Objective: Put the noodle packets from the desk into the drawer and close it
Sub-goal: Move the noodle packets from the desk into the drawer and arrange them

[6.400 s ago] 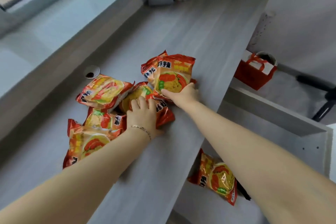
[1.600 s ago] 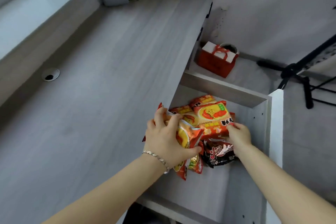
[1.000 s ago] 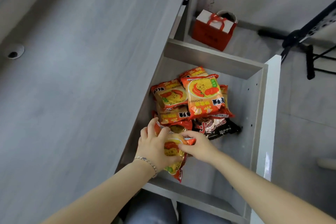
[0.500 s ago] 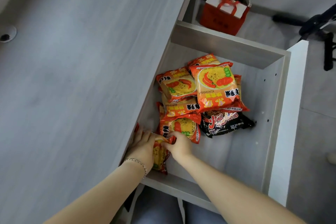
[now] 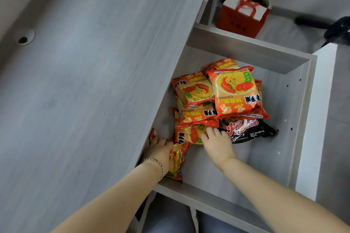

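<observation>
Spanning the left of the view, bare grey tabotop no more: tabletop [image 5: 85, 81] clear of packets; open drawer [image 5: 301, 119] at right, holding a heap of noodle packets [image 5: 233, 92] over a black packet [image 5: 246, 128]. Pressing flat on an orange packet [image 5: 189, 134], right hand [image 5: 217, 145] with fingers spread, gripping nothing. Tucking a last packet [image 5: 177, 161] by the near-left drawer wall, left hand [image 5: 161, 149], fingers curled around it. Probably light, crinkly, slippery film around brittle noodles; best pinched at a sealed edge.

Orange noodle packets [image 5: 233, 91]: six; black packet [image 5: 246, 130]: one.
</observation>
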`<state>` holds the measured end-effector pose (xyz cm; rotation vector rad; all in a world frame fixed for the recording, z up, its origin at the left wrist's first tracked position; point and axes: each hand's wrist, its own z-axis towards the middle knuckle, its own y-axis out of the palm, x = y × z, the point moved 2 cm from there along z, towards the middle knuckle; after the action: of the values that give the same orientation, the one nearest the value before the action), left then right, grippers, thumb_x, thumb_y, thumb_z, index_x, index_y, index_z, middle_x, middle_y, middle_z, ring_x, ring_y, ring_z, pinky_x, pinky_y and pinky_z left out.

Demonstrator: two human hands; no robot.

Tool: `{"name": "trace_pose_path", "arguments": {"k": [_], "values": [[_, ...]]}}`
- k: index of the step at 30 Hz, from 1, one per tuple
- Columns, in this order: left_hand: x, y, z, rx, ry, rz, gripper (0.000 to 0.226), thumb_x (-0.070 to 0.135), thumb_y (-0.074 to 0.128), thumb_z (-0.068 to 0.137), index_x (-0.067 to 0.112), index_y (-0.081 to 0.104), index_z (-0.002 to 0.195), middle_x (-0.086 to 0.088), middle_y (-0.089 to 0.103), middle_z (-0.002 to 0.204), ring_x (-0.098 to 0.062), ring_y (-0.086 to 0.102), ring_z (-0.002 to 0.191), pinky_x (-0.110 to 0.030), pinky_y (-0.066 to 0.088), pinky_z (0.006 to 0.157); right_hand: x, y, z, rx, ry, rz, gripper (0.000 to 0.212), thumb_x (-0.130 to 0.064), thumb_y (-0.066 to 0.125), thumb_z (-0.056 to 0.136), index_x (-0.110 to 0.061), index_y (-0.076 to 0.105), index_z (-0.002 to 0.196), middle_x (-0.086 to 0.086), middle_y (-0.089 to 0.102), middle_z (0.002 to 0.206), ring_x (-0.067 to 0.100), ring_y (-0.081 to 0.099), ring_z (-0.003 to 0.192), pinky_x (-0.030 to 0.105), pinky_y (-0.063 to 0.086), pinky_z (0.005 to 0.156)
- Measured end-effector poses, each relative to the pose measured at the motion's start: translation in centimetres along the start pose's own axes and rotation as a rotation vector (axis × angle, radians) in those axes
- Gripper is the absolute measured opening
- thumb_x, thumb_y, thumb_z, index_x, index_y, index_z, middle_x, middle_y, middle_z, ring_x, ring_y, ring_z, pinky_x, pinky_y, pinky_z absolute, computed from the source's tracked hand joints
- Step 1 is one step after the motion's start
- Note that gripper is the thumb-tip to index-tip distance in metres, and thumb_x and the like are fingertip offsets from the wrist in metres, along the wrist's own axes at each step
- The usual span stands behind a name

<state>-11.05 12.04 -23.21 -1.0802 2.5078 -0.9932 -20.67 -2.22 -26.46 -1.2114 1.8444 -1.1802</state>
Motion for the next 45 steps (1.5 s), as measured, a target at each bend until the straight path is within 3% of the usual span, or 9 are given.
{"name": "trace_pose_path", "arguments": {"k": [5, 10, 18, 24, 28, 31, 35, 39, 45], "values": [[0.1, -0.2, -0.2, -0.005, -0.019, 0.014, 0.05, 0.029, 0.046, 0.095, 0.025, 0.032, 0.142, -0.002, 0.028, 0.153, -0.025, 0.015, 0.145, -0.042, 0.012, 0.12, 1.0, -1.7, 0.3, 0.039, -0.053, 0.183, 0.031, -0.007, 0.087, 0.035, -0.007, 0.062, 0.054, 0.008, 0.062, 0.06, 0.027, 0.061, 0.047, 0.025, 0.041, 0.034], [0.4, -0.2, -0.3, -0.015, -0.097, -0.103, 0.058, 0.025, 0.045, 0.095, 0.02, 0.021, 0.148, -0.003, 0.02, 0.158, -0.021, 0.009, 0.148, -0.039, 0.007, 0.122, 2.1, -4.9, -0.5, 0.128, 0.053, 0.628, 0.008, -0.015, 0.062, 0.078, -0.01, 0.057, 0.076, 0.002, 0.066, 0.112, 0.03, 0.062, 0.088, 0.031, 0.038, 0.064], [0.5, -2.8, -5.0, 0.322, -0.225, -0.985, 0.051, 0.005, 0.036, 0.098, 0.018, 0.029, 0.146, -0.003, 0.04, 0.148, -0.019, 0.04, 0.135, -0.033, 0.034, 0.11, -1.3, -5.5, -4.5, 0.05, -0.082, 0.523, 0.023, -0.014, 0.061, 0.076, -0.017, 0.04, 0.069, 0.004, 0.062, 0.079, 0.022, 0.052, 0.075, 0.034, 0.039, 0.054], [0.2, -2.1, -4.5, 0.223, -0.173, -0.673, 0.054, 0.014, 0.043, 0.097, 0.026, 0.025, 0.146, -0.003, 0.021, 0.157, -0.02, 0.047, 0.131, -0.032, 0.044, 0.105, -6.1, -2.8, -4.9, -0.265, -0.306, 0.704, 0.024, -0.022, 0.057, 0.088, -0.008, 0.064, 0.106, 0.008, 0.057, 0.127, 0.025, 0.049, 0.12, 0.041, 0.043, 0.099], [0.2, -1.3, -2.6, 0.073, -0.131, -0.515, 0.068, 0.009, 0.047, 0.096, 0.037, 0.013, 0.148, 0.006, -0.007, 0.16, -0.018, 0.02, 0.146, -0.035, 0.033, 0.115, -3.0, -2.5, -3.8, 0.049, 0.122, 0.97, 0.027, -0.025, 0.054, 0.091, -0.01, 0.061, 0.112, 0.004, 0.056, 0.118, 0.017, 0.055, 0.108, 0.022, 0.042, 0.089], [0.1, -1.0, -1.8, -0.026, -0.203, -0.498, 0.069, 0.018, 0.049, 0.095, 0.04, 0.01, 0.148, 0.004, 0.001, 0.16, -0.02, 0.004, 0.147, -0.043, 0.017, 0.12, -0.7, -0.9, -2.6, -0.143, 0.507, 0.986, 0.054, -0.032, 0.059, 0.087, -0.008, 0.042, 0.133, 0.015, 0.045, 0.137, 0.029, 0.049, 0.122, 0.033, 0.041, 0.097], [0.9, -1.5, -2.1, 0.069, -0.186, -0.226, 0.084, 0.006, 0.055, 0.089, 0.027, 0.0, 0.149, -0.012, 0.019, 0.152, -0.029, 0.03, 0.138, -0.04, 0.038, 0.11, -1.7, 0.0, -1.3, -0.302, 0.446, 1.255, 0.041, -0.023, 0.059, 0.089, -0.005, 0.052, 0.125, 0.014, 0.057, 0.128, 0.022, 0.054, 0.112, 0.027, 0.045, 0.09], [1.4, -1.8, -3.3, 0.073, -0.195, -0.116, 0.087, 0.018, 0.052, 0.091, 0.026, -0.013, 0.149, -0.02, -0.006, 0.157, -0.031, 0.049, 0.127, -0.034, 0.049, 0.097, -3.8, -1.1, -1.1, -0.223, 0.246, 1.3, 0.03, -0.016, 0.058, 0.089, -0.008, 0.061, 0.118, 0.004, 0.063, 0.11, 0.013, 0.056, 0.1, 0.006, 0.042, 0.072], [0.5, -0.7, -3.0, -0.001, -0.167, 0.144, 0.088, 0.02, 0.056, 0.088, 0.021, -0.006, 0.15, -0.021, -0.025, 0.154, -0.039, -0.019, 0.143, -0.053, 0.01, 0.119, -4.2, -1.1, -0.5, -0.369, 0.139, 1.216, 0.039, -0.015, 0.057, 0.089, -0.011, 0.055, 0.128, 0.013, 0.057, 0.13, 0.024, 0.056, 0.117, 0.034, 0.043, 0.105]]}}
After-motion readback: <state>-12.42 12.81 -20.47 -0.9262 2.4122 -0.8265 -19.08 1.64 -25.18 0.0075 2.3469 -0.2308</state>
